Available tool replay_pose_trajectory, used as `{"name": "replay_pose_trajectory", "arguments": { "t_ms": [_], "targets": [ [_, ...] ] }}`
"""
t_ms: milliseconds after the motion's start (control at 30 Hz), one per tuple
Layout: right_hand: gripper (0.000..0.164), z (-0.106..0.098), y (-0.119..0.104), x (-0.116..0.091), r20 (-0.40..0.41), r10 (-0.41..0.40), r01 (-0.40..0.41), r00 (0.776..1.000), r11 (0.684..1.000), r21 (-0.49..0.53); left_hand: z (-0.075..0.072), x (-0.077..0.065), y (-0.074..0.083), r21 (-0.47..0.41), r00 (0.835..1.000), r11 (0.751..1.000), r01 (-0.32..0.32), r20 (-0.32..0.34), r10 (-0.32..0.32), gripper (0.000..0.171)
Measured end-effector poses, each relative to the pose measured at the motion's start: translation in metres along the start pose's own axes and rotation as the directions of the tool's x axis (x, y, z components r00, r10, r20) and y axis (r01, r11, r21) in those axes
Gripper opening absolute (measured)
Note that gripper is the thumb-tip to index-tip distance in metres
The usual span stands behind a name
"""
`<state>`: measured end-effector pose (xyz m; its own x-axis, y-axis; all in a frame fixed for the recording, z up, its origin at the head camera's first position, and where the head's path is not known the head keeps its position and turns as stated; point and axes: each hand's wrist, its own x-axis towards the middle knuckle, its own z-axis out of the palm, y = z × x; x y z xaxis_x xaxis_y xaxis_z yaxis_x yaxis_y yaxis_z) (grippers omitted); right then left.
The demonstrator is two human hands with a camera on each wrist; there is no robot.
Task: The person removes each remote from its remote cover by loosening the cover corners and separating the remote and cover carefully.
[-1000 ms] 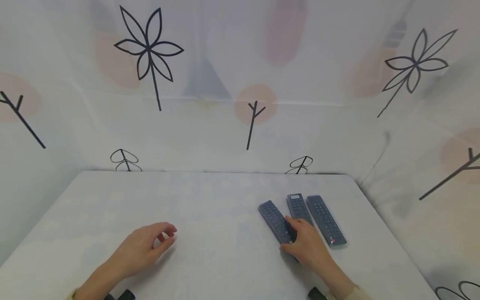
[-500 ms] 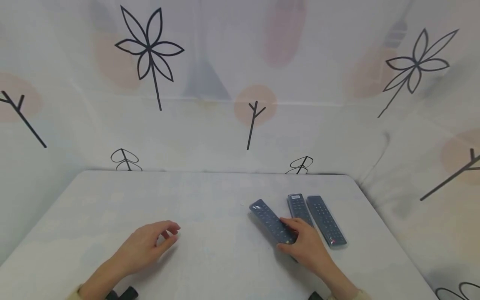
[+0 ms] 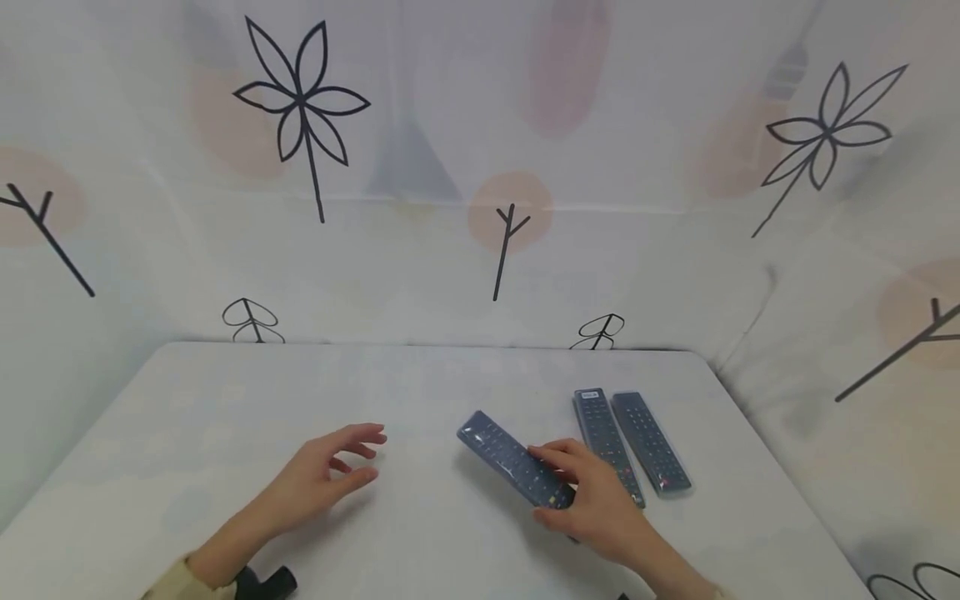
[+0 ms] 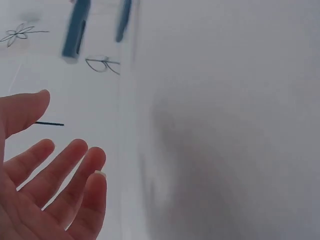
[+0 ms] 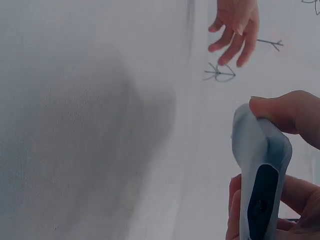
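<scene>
Blue-grey and tilted, a remote control (image 3: 516,463) hangs above a white bench (image 3: 405,542), its near end gripped between the thumb and fingers of a person's right hand (image 3: 592,500). Facing it, the left hand (image 3: 322,471) is raised over the surface, relaxed fingers parted. Just to the right of the grip, a remote with a pale label (image 3: 606,442) and a plainer remote (image 3: 651,442) lie side by side before a leaf-print backdrop (image 3: 420,275).
</scene>
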<state>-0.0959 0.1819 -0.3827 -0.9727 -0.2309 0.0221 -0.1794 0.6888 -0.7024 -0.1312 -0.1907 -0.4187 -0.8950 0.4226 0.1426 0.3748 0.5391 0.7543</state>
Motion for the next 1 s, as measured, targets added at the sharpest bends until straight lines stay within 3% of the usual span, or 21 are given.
{"name": "replay_pose_trajectory", "arguments": {
  "t_ms": [233,500,667,833,1000],
  "targets": [
    [0.067,0.003,-0.011,-0.004,0.061,-0.063,0.062,0.996,0.998,0.029,0.008,0.014,0.012,-0.110,1.000,0.994,-0.012,-0.025,0.009,0.061],
    [0.065,0.006,-0.025,-0.009,0.154,-0.123,0.115,0.980,0.991,0.064,0.026,0.021,0.026,-0.196,0.998,0.980,-0.047,0.033,0.055,0.077],
    [0.065,0.009,-0.026,-0.011,0.193,-0.178,0.159,0.965,0.981,0.110,0.029,0.023,0.037,-0.249,0.992,0.963,-0.099,0.056,0.116,0.070],
    [0.066,0.011,-0.026,-0.011,0.199,-0.200,0.179,0.960,0.977,0.117,0.029,0.023,0.044,-0.260,0.990,0.961,-0.094,0.076,0.117,0.059],
    [0.066,0.010,-0.024,-0.009,0.192,-0.220,0.200,0.956,0.972,0.121,0.028,0.022,0.047,-0.245,0.992,0.964,-0.105,0.044,0.119,0.058]
  ]
}}
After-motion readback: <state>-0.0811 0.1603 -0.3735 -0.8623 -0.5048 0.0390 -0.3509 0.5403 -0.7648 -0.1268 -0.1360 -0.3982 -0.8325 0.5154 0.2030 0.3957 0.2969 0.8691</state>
